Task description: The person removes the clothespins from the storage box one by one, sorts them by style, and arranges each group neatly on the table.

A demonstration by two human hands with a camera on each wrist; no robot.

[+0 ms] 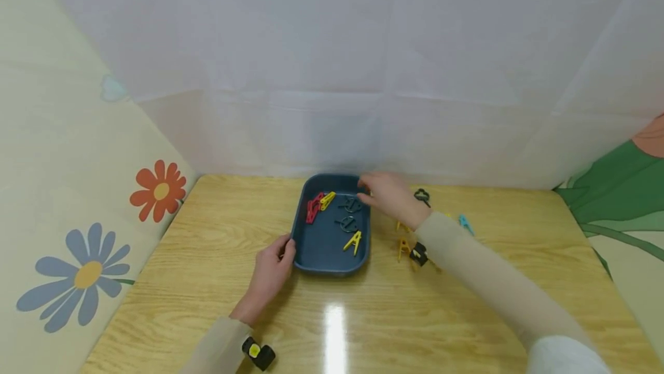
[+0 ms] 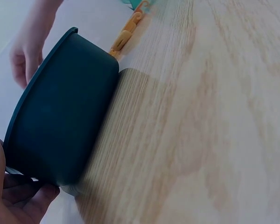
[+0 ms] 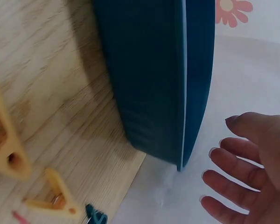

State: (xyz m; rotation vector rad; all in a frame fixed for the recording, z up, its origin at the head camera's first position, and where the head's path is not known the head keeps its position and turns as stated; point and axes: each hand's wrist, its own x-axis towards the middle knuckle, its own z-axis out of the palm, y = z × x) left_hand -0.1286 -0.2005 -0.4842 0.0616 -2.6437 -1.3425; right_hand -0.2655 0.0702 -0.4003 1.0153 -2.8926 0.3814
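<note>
A dark blue tray (image 1: pixel 324 253) stands on the table with red clothespins (image 1: pixel 313 208), yellow clothespins (image 1: pixel 354 242) and dark green round-ended clips (image 1: pixel 347 224) lying in it. My left hand (image 1: pixel 271 267) holds the tray's left wall near the front corner, thumb by the rim and fingertips against the outside. Over the tray's far right rim, my right hand (image 1: pixel 390 196) hovers with its fingers apart. Nothing shows between those fingers in the right wrist view, where the hand (image 3: pixel 252 172) is beside the rim.
Right of the tray lie orange-yellow clothespins (image 1: pixel 403 247), a dark green clip (image 1: pixel 422 195) and a light blue clothespin (image 1: pixel 466 224), some partly hidden by the right forearm. A white sheet (image 1: pixel 321 103) hangs behind the table's far edge.
</note>
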